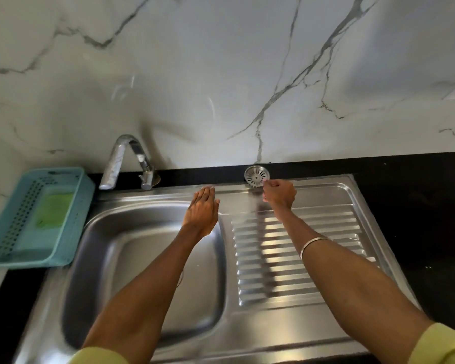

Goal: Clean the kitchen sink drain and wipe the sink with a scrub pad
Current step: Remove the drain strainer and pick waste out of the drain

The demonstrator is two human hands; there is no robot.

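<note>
- The fingers [205,191] of the left hand [201,210] lay straight and together, released, holding nothing, stretched over the far rim of the sink [247,329] bowl with the tips toward the wall.
- The fingers [269,183] of the right hand [279,194] were curled in, the tips at or just beside the near edge of the drain strainer [257,175]; whether they pinched its rim could not be told.
- The ribbed drainboard [294,258] lay under the right forearm, its ribs running left to right.
- The drain step looked to be in hand: the strainer was out of the bowl, resting at the back edge of the sink where steel met the black desk [418,206], just under the marble wall [221,74].
- The strainer was round, so it had no long axis; it sat tilted, its slotted face turned up and toward the person.
- The scrub pad [53,210] lay flat in the blue basket [0,256] at the far left, well apart from both hands, its long side running near to far.
- The tap [121,161] spout pointed down over the bowl's far-left corner.
- Next move, by my reckoning: a firm hold on the strainer's rim, or a long reach left for the pad.
</note>
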